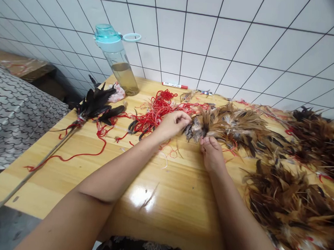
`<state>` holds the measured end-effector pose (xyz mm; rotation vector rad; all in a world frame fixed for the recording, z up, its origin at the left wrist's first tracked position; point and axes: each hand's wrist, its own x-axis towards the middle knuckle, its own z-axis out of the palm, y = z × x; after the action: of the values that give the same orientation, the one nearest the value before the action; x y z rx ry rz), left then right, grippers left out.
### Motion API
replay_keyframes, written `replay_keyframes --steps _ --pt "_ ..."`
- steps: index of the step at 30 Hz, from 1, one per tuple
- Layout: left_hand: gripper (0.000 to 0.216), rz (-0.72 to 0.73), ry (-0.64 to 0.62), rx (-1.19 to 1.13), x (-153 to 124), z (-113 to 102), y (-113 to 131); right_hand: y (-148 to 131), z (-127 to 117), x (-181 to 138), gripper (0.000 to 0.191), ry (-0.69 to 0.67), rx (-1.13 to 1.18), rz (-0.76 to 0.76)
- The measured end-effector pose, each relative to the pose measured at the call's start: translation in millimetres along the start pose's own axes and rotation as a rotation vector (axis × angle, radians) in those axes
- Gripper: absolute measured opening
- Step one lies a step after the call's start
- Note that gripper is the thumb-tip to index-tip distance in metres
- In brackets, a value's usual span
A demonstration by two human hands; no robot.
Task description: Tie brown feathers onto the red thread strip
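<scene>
A bundle of brown feathers with grey, fluffy quill ends lies at the middle of the table. At the left of these ends, my left hand is closed with thumb and finger curled together; what it pinches is too small to make out. My right hand is closed at the near edge of the bundle, its fingertips pinching feathers there. Behind my left hand is a tangled heap of red string. Black feathers are tied to the end of a long thin stick at the left.
A water bottle with a turquoise lid stands near the tiled wall. A red and white marker lies along the back edge. More brown feather piles cover the right side of the wooden table. Patterned cloth hangs at the left.
</scene>
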<state>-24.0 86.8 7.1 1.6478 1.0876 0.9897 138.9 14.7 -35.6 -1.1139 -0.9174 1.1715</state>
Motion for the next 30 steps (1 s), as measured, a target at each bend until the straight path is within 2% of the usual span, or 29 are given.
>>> replay_keyframes --steps 3,7,12,16,19,24,30 --pt "0.012 0.067 0.086 0.351 2.1 -5.2 -4.6 -5.0 0.8 1.1 0.037 0.051 0.119 0.048" --pt "0.016 0.111 0.009 0.611 -3.1 3.1 -8.1 -7.4 1.2 2.3 0.035 0.102 0.172 0.045" --pt "0.015 0.111 -0.011 0.692 -12.3 17.1 -7.2 -8.6 1.4 1.7 0.033 0.187 0.206 0.028" --pt "0.016 0.224 0.055 0.643 -15.8 21.5 -3.7 -8.0 1.8 1.0 0.031 0.217 0.174 -0.001" --pt "0.020 0.281 0.028 0.665 -18.1 24.1 -2.1 -7.0 2.7 1.0 0.032 0.238 0.144 -0.013" --pt "0.015 0.234 -0.096 0.876 -18.8 23.9 -3.1 -6.2 4.3 0.8 0.034 0.259 0.137 -0.019" --pt "0.015 0.173 -0.125 0.953 -12.2 14.8 -2.7 -3.2 5.5 0.1 0.035 0.270 0.128 -0.007"
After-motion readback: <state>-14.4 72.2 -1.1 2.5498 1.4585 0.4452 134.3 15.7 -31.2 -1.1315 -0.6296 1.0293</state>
